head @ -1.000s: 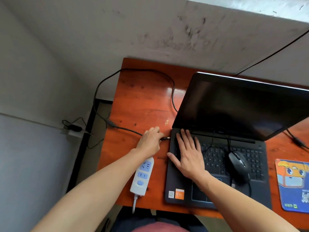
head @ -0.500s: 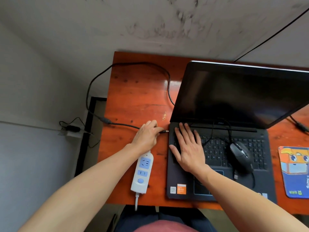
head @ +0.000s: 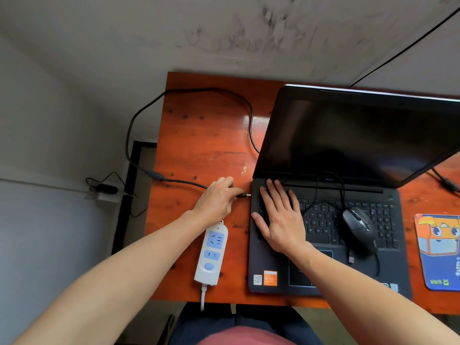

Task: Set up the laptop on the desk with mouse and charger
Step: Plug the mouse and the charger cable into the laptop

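Left hand (head: pixel 219 201) pinched the charger plug (head: pixel 245 195), still unplugged just beside the laptop's (head: pixel 268 270) left edge; right hand (head: pixel 283 225) lay flat, steadying it.

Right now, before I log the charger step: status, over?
Left hand pinches charger plug, tip at laptop left edge, barrel exposed. Right hand flat on keyboard. Mouse lies on keyboard, USB end loose.

This looks like a home study corner: an orange wooden table (head: pixel 199 135) set against a scuffed grey wall (head: pixel 224 33) beyond my left grip (head: pixel 219 197), a white power strip (head: pixel 211 252) just under that grip's wrist, and a cartoon mouse pad (head: pixel 438 250) far to its right.
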Demonstrator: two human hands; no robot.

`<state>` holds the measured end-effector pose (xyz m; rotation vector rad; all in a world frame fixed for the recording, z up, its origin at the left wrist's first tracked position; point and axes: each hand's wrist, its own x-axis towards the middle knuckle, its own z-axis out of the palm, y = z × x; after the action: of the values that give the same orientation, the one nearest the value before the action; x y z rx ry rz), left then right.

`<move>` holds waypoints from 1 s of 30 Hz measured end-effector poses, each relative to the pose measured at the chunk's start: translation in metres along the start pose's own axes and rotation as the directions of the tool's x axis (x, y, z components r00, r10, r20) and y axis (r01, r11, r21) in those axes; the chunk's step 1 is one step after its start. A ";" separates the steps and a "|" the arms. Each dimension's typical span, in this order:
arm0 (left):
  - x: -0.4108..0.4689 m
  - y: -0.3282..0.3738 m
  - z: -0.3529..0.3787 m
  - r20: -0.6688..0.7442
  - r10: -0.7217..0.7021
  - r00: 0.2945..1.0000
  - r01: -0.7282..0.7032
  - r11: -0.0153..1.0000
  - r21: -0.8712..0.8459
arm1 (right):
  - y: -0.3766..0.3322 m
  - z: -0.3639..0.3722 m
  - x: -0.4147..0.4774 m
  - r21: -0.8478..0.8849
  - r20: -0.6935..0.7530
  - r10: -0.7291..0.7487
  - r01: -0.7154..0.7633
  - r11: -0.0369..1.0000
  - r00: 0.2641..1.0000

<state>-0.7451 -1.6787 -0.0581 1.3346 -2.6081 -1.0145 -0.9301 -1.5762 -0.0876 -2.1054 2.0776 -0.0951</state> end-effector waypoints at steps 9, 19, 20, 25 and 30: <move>0.003 0.000 0.003 -0.059 -0.066 0.996 0.057 0.989 -0.136 | 0.000 0.003 0.000 -0.013 -0.010 -0.006 0.006 1.000 1.000; 0.005 0.001 0.004 -0.016 -0.083 0.996 0.081 0.991 -0.111 | 0.001 0.003 0.000 -0.011 -0.007 -0.007 0.007 1.000 1.000; 0.006 0.002 0.004 -0.004 -0.079 0.997 0.079 0.991 -0.104 | 0.001 0.003 0.000 -0.012 -0.006 -0.008 0.008 1.000 1.000; 0.007 0.002 0.001 0.025 -0.061 0.998 0.063 0.996 -0.070 | 0.001 0.003 0.000 -0.011 -0.010 -0.006 0.006 1.000 1.000; 0.016 0.000 -0.006 0.026 -0.040 0.999 0.040 0.999 0.003 | 0.000 0.002 0.000 -0.009 -0.013 -0.007 0.007 1.000 1.000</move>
<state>-0.7532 -1.6931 -0.0574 1.3887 -2.6125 -1.0421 -0.9296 -1.5760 -0.0895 -2.1232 2.0820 -0.1003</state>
